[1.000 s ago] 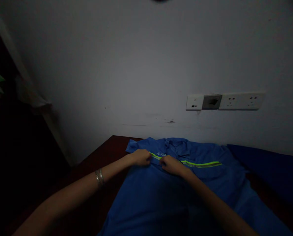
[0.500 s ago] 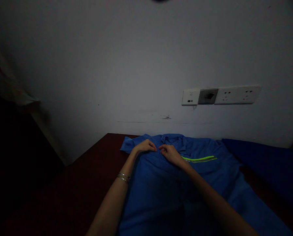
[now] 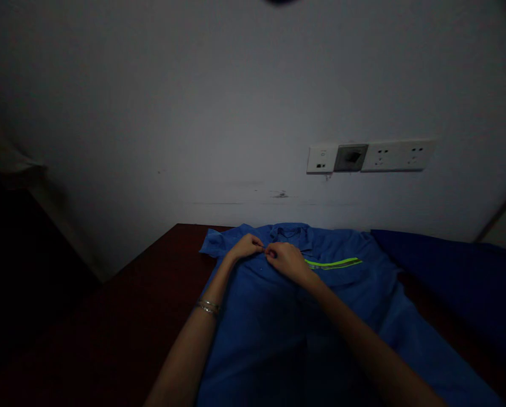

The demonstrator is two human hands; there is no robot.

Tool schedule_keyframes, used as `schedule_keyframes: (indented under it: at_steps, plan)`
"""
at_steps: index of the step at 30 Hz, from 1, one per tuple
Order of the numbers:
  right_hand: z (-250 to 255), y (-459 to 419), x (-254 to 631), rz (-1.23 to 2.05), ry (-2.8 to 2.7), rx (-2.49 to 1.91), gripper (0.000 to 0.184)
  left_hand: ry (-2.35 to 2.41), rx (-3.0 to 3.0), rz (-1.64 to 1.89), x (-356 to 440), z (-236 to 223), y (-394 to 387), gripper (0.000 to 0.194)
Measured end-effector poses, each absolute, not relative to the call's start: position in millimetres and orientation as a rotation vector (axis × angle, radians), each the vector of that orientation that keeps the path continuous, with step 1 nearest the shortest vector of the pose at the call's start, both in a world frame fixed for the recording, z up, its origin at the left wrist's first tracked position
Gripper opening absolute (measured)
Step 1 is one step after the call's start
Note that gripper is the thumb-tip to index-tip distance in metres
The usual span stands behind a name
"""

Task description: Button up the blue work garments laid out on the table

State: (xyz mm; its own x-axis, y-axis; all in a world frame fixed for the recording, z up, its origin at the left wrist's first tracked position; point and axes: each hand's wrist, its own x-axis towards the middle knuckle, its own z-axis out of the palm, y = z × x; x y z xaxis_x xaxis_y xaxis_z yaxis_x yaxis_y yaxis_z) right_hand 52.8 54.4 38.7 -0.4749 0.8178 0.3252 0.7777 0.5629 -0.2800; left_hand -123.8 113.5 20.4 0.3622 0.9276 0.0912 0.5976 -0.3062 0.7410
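Note:
A blue short-sleeved work shirt (image 3: pixel 253 333) lies spread out with its collar toward the wall. A yellow-green reflective stripe (image 3: pixel 335 264) crosses its chest on the right side. My left hand (image 3: pixel 247 247), with metal bangles on the wrist, is closed in a pinch on the cloth of the upper chest. Close beside it, my right hand (image 3: pixel 287 261) also pinches the shirt, fingertips nearly meeting the left ones. Whatever small part of the cloth sits between the fingertips is hidden. Both hands cover the left part of the stripe.
Beneath the shirt is a dark red-brown tabletop (image 3: pixel 151 277), pushed against a pale wall (image 3: pixel 219 113). Dark blue cloth (image 3: pixel 448 271) lies at the right. Switches and sockets (image 3: pixel 397 155) are set in the wall above. The left side is very dark.
My left hand has shifted from the left end of the stripe up and inward, close to my right hand. The fingertips have drawn together on the cloth. The view has turned slightly right.

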Motion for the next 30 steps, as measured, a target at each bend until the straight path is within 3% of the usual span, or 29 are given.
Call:
schedule_keyframes:
  at_steps: [14, 30]
  plan:
    - [18, 33, 34, -0.163, -2.769, -1.353, 0.024, 1.389, 2.0, 0.713, -118, 10, 111, 0.026]
    - [4, 38, 32, -0.176, -2.742, -1.354, 0.033, 1.413, 1.801, 0.745, -122, 4, 101, 0.029]
